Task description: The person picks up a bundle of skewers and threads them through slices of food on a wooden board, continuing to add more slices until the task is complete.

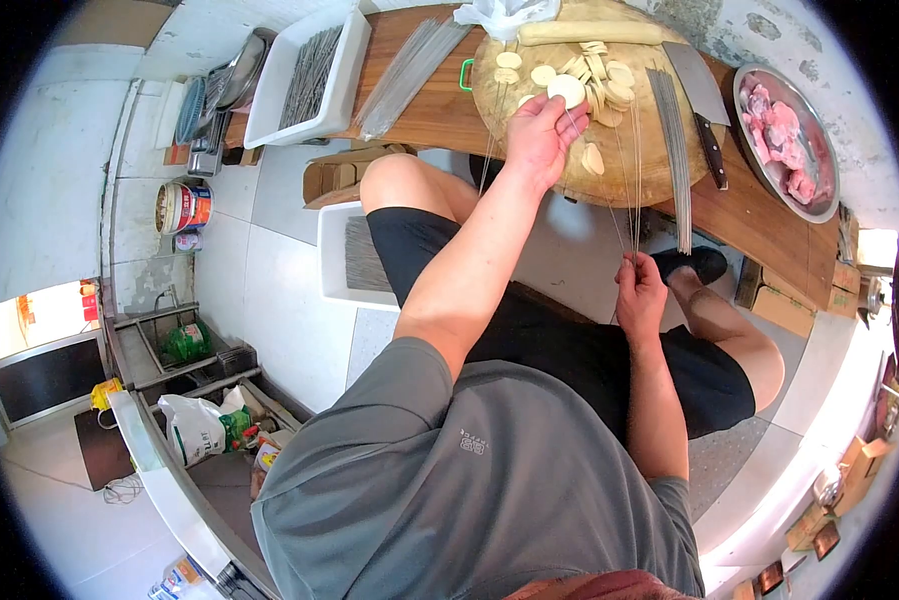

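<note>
Several skewers fan upward from my right hand, pinched near their lower ends, which my fingers hide. My left hand pinches a slice above the board; whether a skewer enters it, I can't tell. Left of the board, a bin holds more skewers; right of it, a bowl holds meat. Lower left of the board, my leg partly hides a tub of skewers. Between the board's near edge and my lap, there's open room.
</note>
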{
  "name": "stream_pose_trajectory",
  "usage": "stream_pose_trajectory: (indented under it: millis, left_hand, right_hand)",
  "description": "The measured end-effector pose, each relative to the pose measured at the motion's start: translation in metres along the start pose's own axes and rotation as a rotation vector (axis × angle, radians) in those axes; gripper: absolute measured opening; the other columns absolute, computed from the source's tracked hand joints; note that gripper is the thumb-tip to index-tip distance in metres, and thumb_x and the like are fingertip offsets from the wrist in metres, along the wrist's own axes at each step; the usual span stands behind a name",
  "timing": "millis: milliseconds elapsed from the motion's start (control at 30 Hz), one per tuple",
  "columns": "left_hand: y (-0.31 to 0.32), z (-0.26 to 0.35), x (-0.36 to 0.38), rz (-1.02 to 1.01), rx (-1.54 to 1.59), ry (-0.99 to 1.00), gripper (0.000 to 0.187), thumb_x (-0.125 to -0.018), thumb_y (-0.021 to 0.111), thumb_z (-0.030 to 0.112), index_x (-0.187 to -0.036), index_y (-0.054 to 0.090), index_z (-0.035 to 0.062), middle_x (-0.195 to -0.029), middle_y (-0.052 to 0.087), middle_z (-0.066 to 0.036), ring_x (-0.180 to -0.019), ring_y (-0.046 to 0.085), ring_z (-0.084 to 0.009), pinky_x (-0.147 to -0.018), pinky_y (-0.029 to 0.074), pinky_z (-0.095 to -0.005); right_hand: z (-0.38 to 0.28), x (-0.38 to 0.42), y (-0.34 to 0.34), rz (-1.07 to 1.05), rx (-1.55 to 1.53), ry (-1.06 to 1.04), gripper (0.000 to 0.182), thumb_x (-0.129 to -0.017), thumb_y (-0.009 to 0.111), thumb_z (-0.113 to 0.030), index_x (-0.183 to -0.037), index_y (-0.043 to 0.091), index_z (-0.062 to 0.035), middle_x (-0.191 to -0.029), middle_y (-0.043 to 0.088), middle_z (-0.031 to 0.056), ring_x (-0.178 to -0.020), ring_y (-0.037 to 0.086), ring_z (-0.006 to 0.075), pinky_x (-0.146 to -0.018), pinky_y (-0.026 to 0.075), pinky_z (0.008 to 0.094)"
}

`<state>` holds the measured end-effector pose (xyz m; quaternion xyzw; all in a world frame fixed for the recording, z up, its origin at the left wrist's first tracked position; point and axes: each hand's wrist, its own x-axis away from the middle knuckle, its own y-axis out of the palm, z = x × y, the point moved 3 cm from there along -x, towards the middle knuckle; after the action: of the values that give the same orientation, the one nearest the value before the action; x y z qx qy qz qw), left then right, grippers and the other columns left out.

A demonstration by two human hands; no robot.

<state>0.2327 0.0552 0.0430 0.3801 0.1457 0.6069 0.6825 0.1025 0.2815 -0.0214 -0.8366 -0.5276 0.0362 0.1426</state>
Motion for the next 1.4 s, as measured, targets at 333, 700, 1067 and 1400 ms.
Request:
stream_pose_trajectory:
  millis: [333,700,1067,1400]
  left_hand:
    - [0.001,0.001,-0.001,0.025,0.005,-0.006,0.022,-0.093,0.053,0.008,-0.113,0.051,-0.0011,-0.103,0.062,-0.013,-0.090,0.064,-0.0233,-0.073,0.054,-0.0334]
    - [0.002,-0.001,-0.001,0.001,-0.015,0.014,0.022,-0.093,0.053,0.008,-0.112,0.051,-0.0017,-0.103,0.062,-0.013,-0.091,0.064,-0.0243,-0.075,0.054,-0.0335]
    - [-0.001,-0.006,-0.002,0.010,-0.057,0.025,0.022,-0.092,0.054,0.008,-0.111,0.051,-0.0020,-0.104,0.062,-0.013,-0.092,0.065,-0.0249,-0.077,0.053,-0.0332]
    - [-0.002,-0.009,0.001,0.013,-0.140,0.010,0.025,-0.094,0.052,0.009,-0.114,0.050,-0.0050,-0.105,0.062,-0.016,-0.094,0.064,-0.0267,-0.078,0.055,-0.0354]
  right_hand:
    - [0.001,0.000,0.000,0.009,0.021,-0.007,0.014,-0.091,0.059,-0.012,-0.097,0.060,0.0004,-0.073,0.064,0.0073,-0.065,0.059,0.0115,-0.061,0.048,0.0266]
    - [-0.004,0.001,0.000,0.031,0.071,0.011,0.016,-0.090,0.059,-0.014,-0.097,0.061,-0.0001,-0.073,0.064,0.0089,-0.065,0.060,0.0135,-0.062,0.049,0.0277]
    - [0.001,0.003,0.003,0.049,0.055,0.018,0.014,-0.090,0.059,-0.013,-0.097,0.061,-0.0008,-0.074,0.064,0.0087,-0.067,0.061,0.0131,-0.064,0.049,0.0280]
    - [0.002,0.002,0.007,0.046,0.052,0.023,0.016,-0.090,0.060,-0.015,-0.097,0.061,-0.0010,-0.074,0.064,0.0094,-0.068,0.061,0.0133,-0.065,0.050,0.0286]
